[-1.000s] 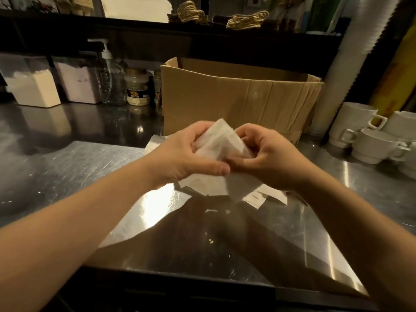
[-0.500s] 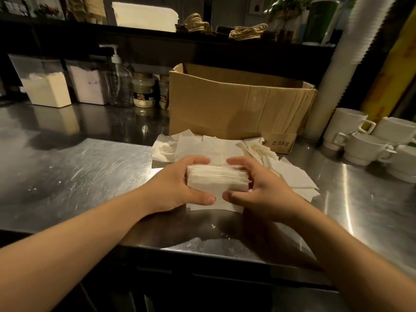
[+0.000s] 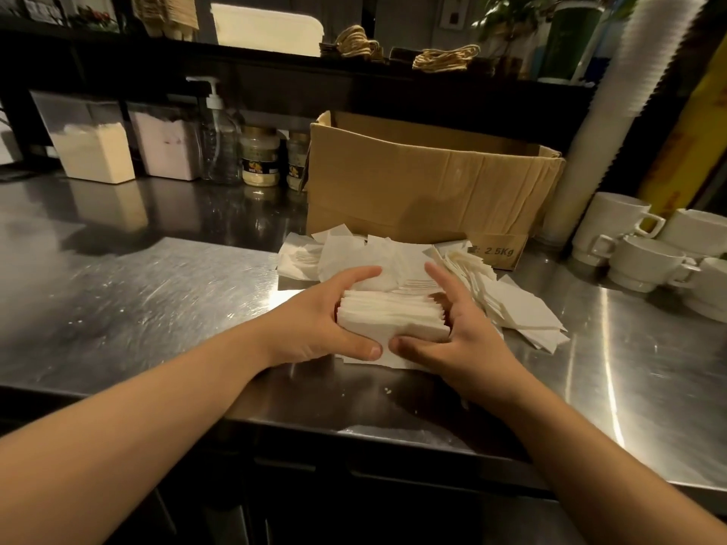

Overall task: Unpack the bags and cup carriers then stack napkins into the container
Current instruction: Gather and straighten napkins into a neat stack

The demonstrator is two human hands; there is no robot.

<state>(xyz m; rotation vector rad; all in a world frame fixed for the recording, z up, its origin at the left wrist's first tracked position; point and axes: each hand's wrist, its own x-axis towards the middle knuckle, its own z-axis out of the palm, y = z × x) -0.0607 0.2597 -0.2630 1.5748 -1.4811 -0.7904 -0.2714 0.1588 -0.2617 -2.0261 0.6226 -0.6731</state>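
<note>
- We see a neat napkin stack [image 3: 391,314] at the centre of the steel table [image 3: 130,300], pressed between both hands.
- Left hand [image 3: 320,322]: its grip is clamped on the left side of the stack, fingers curled over the far top edge and the thumb along the near edge.
- Right hand [image 3: 466,332]: its fingers are spread and fairly straight, pressing the right side of the stack; the thumb lies against the near edge, close to the left thumb. We read this grip as apart, flat against the paper rather than closed round it.
- The stack rests on loose napkins [image 3: 523,308] that spread beneath it and fan out to the right and to the far side.
- Just beyond these stands an open cardboard box [image 3: 425,186], its near wall marked "2.5Kg".
- Far left of the box we note two jars [image 3: 259,161], a pump bottle [image 3: 218,143] and two clear bins [image 3: 92,145] holding powder.
- At the right edge sit white cups [image 3: 645,261], with a tall column of stacked paper cups [image 3: 613,100] behind them.
- A dark shelf [image 3: 275,76] runs across the far side, above the table.
</note>
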